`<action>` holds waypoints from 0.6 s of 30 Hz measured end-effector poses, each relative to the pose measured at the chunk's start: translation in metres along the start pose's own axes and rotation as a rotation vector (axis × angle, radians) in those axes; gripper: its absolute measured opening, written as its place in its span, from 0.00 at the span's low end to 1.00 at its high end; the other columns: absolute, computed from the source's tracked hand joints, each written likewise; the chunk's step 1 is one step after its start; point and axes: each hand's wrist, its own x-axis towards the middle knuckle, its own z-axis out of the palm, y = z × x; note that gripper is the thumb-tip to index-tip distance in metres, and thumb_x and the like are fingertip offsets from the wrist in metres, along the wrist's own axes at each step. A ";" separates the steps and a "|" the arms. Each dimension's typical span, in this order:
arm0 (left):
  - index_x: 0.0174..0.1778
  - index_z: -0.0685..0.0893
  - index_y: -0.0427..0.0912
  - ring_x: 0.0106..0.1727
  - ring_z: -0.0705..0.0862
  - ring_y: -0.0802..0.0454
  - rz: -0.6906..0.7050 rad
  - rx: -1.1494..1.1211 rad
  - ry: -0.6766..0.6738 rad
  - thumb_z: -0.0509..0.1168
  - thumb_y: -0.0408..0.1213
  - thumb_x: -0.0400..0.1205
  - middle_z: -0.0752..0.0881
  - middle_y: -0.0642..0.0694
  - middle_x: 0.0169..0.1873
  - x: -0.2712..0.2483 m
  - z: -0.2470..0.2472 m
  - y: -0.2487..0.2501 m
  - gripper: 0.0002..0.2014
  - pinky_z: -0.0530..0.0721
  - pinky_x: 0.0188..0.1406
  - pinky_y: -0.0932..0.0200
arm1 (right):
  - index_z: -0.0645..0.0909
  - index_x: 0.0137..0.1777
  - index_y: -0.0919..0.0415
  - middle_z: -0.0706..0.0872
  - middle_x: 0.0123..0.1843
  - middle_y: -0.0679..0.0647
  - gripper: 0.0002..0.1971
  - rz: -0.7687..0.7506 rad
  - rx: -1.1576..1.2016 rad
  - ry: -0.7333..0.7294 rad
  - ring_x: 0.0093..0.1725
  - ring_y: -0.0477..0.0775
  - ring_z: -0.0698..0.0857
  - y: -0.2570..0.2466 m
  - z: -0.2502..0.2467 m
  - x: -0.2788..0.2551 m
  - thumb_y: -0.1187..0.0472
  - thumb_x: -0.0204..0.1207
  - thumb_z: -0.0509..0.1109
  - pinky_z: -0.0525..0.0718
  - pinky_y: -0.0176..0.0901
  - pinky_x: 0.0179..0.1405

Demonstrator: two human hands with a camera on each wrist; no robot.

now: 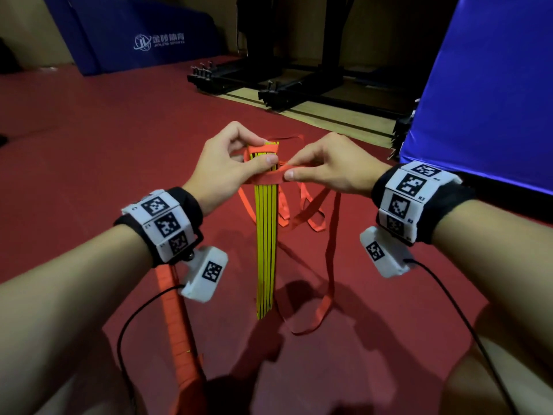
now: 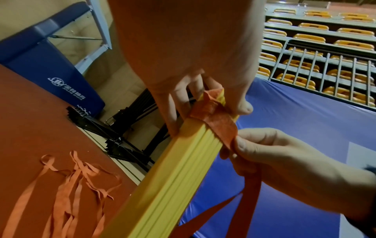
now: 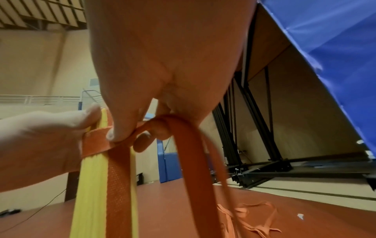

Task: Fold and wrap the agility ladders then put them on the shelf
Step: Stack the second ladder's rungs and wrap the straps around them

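Left hand (image 1: 223, 163): thumb and curled fingers pinching the top of the stacked yellow rungs (image 1: 264, 235), bundle hanging upright above the red floor (image 1: 104, 151). Right hand (image 1: 324, 170): thumb and forefinger pinching the orange strap (image 1: 269, 178) where it crosses the stack just below the left thumb, pulled flat across the front.

Folding apparently done: rungs gathered flush, edge to edge, into one tight pack. Wrapping only begun: one band visible around the upper end, nothing lower down, no knot or tuck to be seen. Plenty of webbing left over: loose strap loops (image 1: 311, 217) dangling beside and behind the rungs, some trailing onto the floor.

A second orange bundle (image 1: 179, 327) below the left wrist, state unclear. Beyond: black metal frames (image 1: 293, 91), a blue mat (image 1: 490, 85) to the right. No shelf identifiable in any view; shelving step wholly ahead, after winding and securing the slack.
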 end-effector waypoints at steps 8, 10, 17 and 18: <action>0.48 0.79 0.47 0.37 0.88 0.67 -0.077 -0.056 -0.052 0.73 0.31 0.83 0.92 0.55 0.48 0.008 -0.014 0.000 0.09 0.82 0.30 0.70 | 0.80 0.69 0.45 0.87 0.57 0.43 0.18 -0.131 -0.294 0.060 0.60 0.54 0.86 -0.005 0.010 0.006 0.40 0.84 0.67 0.84 0.58 0.59; 0.48 0.79 0.47 0.38 0.89 0.67 -0.072 -0.056 -0.053 0.73 0.31 0.83 0.91 0.54 0.49 0.007 -0.017 -0.001 0.09 0.82 0.30 0.70 | 0.77 0.64 0.43 0.86 0.53 0.42 0.19 -0.196 -0.250 0.102 0.54 0.53 0.87 -0.003 0.012 0.005 0.36 0.79 0.65 0.86 0.60 0.54; 0.49 0.79 0.46 0.37 0.88 0.66 -0.076 -0.065 -0.057 0.72 0.31 0.85 0.91 0.53 0.47 0.007 -0.019 -0.001 0.08 0.82 0.30 0.69 | 0.86 0.61 0.46 0.91 0.53 0.42 0.15 -0.312 -0.276 0.156 0.53 0.50 0.88 -0.007 0.012 0.004 0.42 0.81 0.66 0.87 0.56 0.50; 0.49 0.79 0.46 0.38 0.88 0.65 -0.081 -0.076 -0.064 0.71 0.31 0.85 0.91 0.53 0.47 0.007 -0.020 0.000 0.08 0.83 0.30 0.68 | 0.86 0.60 0.47 0.90 0.52 0.43 0.15 -0.321 -0.307 0.153 0.52 0.51 0.88 -0.007 0.012 0.004 0.43 0.82 0.65 0.87 0.56 0.48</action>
